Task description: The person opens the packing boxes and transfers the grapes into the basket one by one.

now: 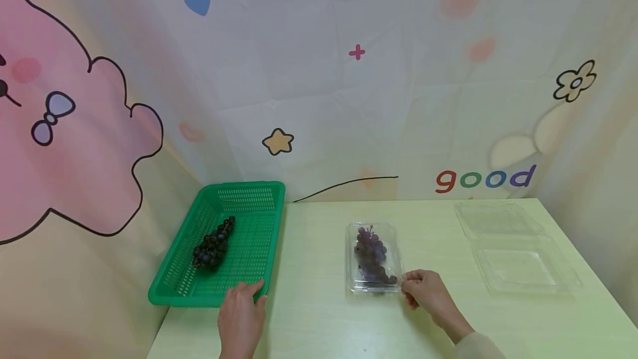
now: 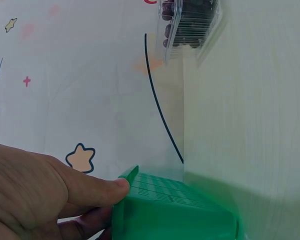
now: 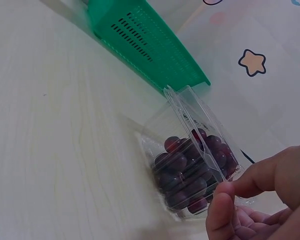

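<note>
A clear plastic clamshell box [image 1: 374, 259] with dark grapes [image 1: 371, 254] inside stands mid-table, its lid down over them. At its near right corner my right hand [image 1: 426, 295] pinches the edge between thumb and fingers, which the right wrist view shows up close at the lid's rim [image 3: 210, 165]. My left hand [image 1: 241, 314] holds the near right corner of a green plastic basket [image 1: 274, 237]. In the left wrist view the thumb [image 2: 102, 192] lies over the basket's rim, with fingers beneath it. Inside the basket lies another bunch of dark grapes [image 1: 211, 248].
A second clear clamshell box [image 1: 523, 265] lies opened flat at the table's right side. Behind the table [image 1: 319, 314] hangs a printed cloth [image 1: 319, 98] with cartoon drawings; its lower edge meets the table's back.
</note>
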Available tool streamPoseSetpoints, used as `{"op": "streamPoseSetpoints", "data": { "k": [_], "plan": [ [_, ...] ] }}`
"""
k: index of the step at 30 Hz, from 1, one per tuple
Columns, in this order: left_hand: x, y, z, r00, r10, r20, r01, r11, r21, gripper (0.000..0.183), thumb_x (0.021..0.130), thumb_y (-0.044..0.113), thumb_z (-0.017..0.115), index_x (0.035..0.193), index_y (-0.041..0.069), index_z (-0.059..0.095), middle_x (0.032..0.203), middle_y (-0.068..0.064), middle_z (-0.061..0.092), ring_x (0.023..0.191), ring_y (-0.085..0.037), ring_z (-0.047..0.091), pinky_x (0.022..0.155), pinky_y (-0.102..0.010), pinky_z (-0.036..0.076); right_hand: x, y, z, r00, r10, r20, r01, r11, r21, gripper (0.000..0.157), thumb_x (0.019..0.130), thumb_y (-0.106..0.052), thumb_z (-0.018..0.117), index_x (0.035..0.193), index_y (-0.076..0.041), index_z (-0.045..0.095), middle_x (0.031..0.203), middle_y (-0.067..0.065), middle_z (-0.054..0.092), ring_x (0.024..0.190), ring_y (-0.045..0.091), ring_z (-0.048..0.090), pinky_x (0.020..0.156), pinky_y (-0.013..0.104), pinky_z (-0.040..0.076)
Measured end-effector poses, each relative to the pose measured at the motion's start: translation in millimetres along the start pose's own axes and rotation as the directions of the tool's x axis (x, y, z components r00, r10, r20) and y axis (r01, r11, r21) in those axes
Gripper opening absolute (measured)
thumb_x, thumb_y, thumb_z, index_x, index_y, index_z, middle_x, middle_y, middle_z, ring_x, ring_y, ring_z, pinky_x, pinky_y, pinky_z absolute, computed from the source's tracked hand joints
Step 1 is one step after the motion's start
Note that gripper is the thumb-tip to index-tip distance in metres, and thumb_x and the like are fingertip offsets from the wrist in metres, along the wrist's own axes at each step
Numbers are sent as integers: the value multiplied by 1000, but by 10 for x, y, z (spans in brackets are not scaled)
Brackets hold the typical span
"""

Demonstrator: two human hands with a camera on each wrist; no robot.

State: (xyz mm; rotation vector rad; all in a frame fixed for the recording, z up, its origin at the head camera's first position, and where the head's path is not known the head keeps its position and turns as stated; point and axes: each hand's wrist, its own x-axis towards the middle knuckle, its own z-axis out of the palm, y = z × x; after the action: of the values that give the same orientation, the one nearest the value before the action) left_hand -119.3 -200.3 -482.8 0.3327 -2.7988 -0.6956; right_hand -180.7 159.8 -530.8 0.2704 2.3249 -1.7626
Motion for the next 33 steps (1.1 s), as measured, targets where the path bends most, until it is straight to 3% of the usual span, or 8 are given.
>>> {"op": "streamPoseSetpoints", "data": {
  "k": [33],
  "plan": [
    [-4,34,8,999,-25,28,25,1000,-2,31,82,0,84,112,0,78,97,-17,70,94,-41,62,77,-57,56,-185,80,-69,999,35,-22,-34,999,33,15,94,3,63,104,13,63,75,12,66,56,17,56,49,27,49]
  ]
}}
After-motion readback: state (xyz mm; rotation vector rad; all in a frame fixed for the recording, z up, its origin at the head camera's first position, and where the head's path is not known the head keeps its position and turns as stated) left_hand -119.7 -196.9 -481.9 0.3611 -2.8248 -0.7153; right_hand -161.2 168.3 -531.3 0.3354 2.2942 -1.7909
